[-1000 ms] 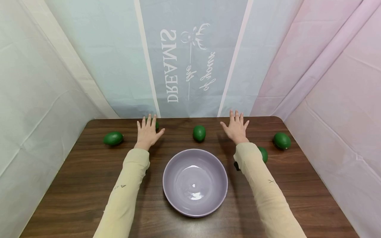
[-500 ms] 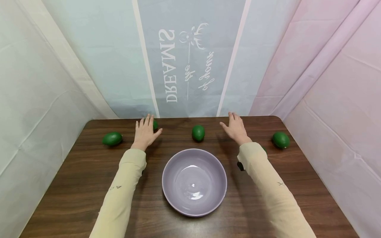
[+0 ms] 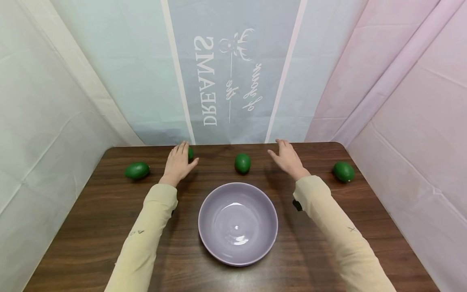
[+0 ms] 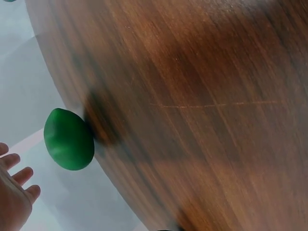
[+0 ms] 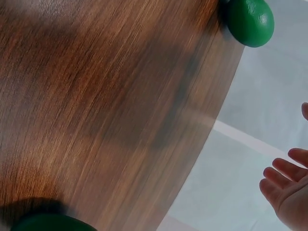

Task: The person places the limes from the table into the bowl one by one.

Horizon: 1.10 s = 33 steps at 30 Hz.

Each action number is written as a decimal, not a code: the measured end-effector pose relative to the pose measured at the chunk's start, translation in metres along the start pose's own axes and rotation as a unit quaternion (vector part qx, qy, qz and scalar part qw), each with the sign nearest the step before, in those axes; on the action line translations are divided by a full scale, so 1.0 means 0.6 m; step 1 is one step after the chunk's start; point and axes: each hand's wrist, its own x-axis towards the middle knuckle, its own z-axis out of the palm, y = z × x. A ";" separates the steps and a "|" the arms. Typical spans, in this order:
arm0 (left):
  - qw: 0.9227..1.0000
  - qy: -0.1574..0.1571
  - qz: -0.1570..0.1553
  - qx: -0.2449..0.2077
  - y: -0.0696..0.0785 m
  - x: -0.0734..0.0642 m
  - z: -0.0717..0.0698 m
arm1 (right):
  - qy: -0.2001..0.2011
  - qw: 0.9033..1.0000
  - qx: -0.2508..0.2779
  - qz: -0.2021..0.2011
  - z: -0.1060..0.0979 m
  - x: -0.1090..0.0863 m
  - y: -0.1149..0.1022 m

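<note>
My left hand hovers near the table's back edge with its fingers extended and the thumb apart. Partly behind its fingers is a green egg-shaped fruit, like a lime or avocado. The left wrist view shows this fruit apart from the fingers. My right hand, fingers loosely straight, is above the back of the table and holds nothing. Between the hands lies another green fruit, also seen as a green fruit in the right wrist view. A shallow purple bowl stands in front.
One green fruit lies at the far left and another green fruit at the far right. The brown wooden table is enclosed by fabric sheets at the back and sides.
The spread fingers of both hands have drawn closer together. Both forearms have shifted slightly outward. The fruit beside the right sleeve is now hidden behind it.
</note>
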 end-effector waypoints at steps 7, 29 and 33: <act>1.000 0.007 0.000 -0.019 0.004 0.003 0.003 | -0.001 1.000 -0.002 -0.023 0.001 -0.010 -0.009; 0.997 0.023 -0.028 -0.066 0.000 0.008 0.005 | 0.018 0.994 0.068 -0.083 -0.015 -0.059 -0.031; 0.997 0.023 -0.032 -0.072 0.002 0.007 0.002 | 0.024 0.992 0.071 -0.098 -0.015 -0.068 -0.038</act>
